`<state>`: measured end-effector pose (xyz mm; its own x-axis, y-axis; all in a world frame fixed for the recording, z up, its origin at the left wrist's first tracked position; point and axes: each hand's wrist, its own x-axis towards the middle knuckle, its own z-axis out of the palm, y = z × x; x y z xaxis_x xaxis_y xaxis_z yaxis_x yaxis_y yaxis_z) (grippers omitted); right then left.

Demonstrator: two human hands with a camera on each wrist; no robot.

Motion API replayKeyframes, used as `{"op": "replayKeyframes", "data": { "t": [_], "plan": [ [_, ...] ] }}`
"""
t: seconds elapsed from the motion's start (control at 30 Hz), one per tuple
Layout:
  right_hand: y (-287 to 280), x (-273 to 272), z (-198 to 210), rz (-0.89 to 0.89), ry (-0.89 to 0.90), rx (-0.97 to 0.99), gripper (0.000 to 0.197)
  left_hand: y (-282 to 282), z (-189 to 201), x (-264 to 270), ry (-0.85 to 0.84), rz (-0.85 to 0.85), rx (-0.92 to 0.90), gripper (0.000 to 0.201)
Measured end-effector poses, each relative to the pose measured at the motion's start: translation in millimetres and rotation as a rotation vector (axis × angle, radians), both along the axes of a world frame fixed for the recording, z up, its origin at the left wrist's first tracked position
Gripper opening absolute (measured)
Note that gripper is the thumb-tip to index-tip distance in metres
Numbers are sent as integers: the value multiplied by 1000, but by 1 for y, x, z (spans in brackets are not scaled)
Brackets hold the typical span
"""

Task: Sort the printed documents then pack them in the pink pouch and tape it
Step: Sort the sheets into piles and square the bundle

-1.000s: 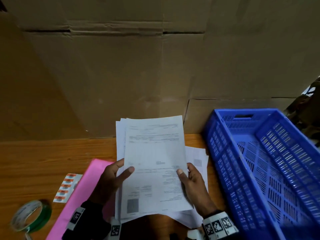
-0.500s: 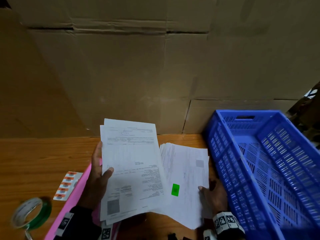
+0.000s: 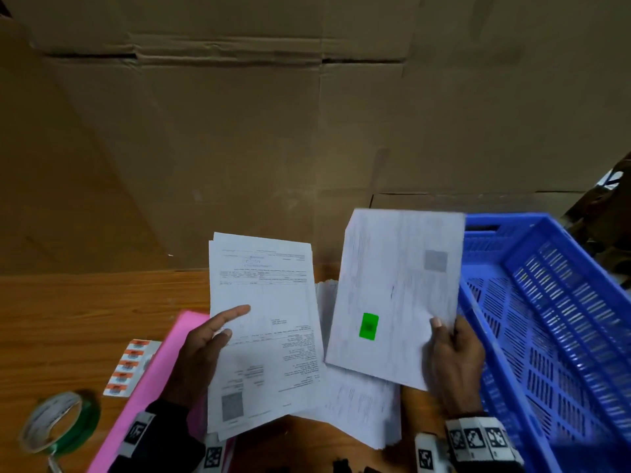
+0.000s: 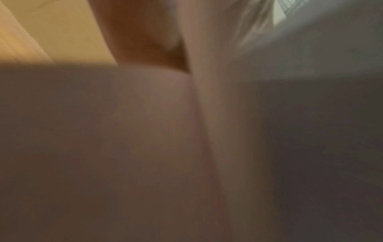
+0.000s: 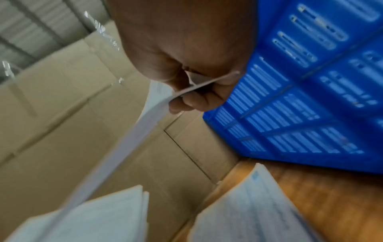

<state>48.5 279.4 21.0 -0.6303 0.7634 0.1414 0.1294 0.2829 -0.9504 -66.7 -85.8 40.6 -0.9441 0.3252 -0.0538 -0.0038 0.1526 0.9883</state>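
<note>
My left hand (image 3: 208, 339) grips a small sheaf of printed documents (image 3: 263, 322), thumb across the top page, held above the table. My right hand (image 3: 450, 346) pinches one sheet (image 3: 392, 291) with a green sticker (image 3: 368, 326) by its lower right corner, lifted off the loose pile of documents (image 3: 362, 401) on the table. In the right wrist view the sheet (image 5: 132, 140) shows edge-on between thumb and fingers (image 5: 192, 101). The pink pouch (image 3: 153, 373) lies flat under my left forearm. The left wrist view is blurred, filled by paper.
A green-cored tape roll (image 3: 58, 425) lies at the front left, with a strip of orange labels (image 3: 131, 367) beside the pouch. A blue slotted crate (image 3: 553, 322) stands at the right. Large cardboard boxes (image 3: 273, 131) wall off the back of the wooden table (image 3: 85, 315).
The right hand left the sheaf, went to the table pile and has lifted the green-stickered sheet up and right. The left hand keeps the sheaf, shifted left.
</note>
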Motion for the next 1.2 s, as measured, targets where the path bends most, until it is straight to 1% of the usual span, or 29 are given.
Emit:
{"op": "replayKeyframes", "data": {
  "t": [0.03,0.1,0.17,0.27,0.33,0.37,0.4,0.43,0.47,0.5,0.53,0.57,0.6,0.63,0.67,0.7,0.73,0.77,0.8,0.9,0.97,1.0,1.03,1.1,1.17,1.2],
  "plan": [
    [0,-2,6,38,49,-81,7,3,2,1,3,-6,-6,43],
    [-4,-7,13,105,105,-247,20,8,4,2,38,-25,-50,42],
    [-16,-12,17,203,110,-315,21,14,8,5,92,-58,-112,44],
    [-43,-16,12,333,47,-250,20,20,9,7,92,-108,-93,53],
    [-61,-19,4,394,-26,-226,19,23,9,10,72,-81,-45,69],
    [-68,-21,1,408,-54,-246,19,24,8,9,54,-60,-57,76],
    [-74,-23,-6,424,-77,-248,18,24,9,9,34,-44,-98,73],
    [-80,-24,-11,442,-95,-255,17,26,8,10,23,-39,-156,56],
    [-84,-25,-16,465,-122,-231,13,27,9,11,20,-42,-218,35],
    [-86,-26,-21,483,-141,-199,10,25,7,10,34,-26,-261,26],
    [-86,-27,-28,471,-169,-136,10,22,3,10,54,4,-303,27],
    [-82,-27,-34,436,-178,-85,13,17,-1,10,58,34,-306,28],
    [-75,-26,-40,359,-207,-21,20,12,-4,10,51,62,-296,27],
    [-64,-24,-53,276,-242,50,31,9,-6,11,37,66,-277,29],
    [-54,-23,-62,194,-332,107,45,4,-9,11,26,73,-264,33],
    [-44,-20,-70,132,-421,120,59,1,-9,13,23,81,-250,37],
    [-36,-19,-78,103,-505,79,69,-2,-10,13,28,96,-242,41],
    [-30,-17,-84,106,-558,18,72,-4,-11,14,42,107,-235,46],
    [-26,-16,-87,106,-592,-21,70,-5,-9,14,58,116,-231,51],
    [-17,-10,-91,46,-648,-55,48,-6,-7,12,102,121,-212,65],
    [-12,-6,-90,2,-647,-39,35,-5,-5,10,147,138,-184,79],
    [-10,-4,-89,-1,-652,-11,31,-6,-6,8,165,145,-166,87],
    [-8,-3,-88,5,-658,23,32,-5,-6,7,171,149,-144,93],
    [-5,0,-88,27,-656,92,40,-5,-8,6,156,154,-107,100],
    [-3,2,-90,43,-635,135,46,-3,-9,6,143,156,-57,102],
    [-3,3,-90,37,-619,137,46,-2,-9,6,155,153,-49,100]
  ]
}}
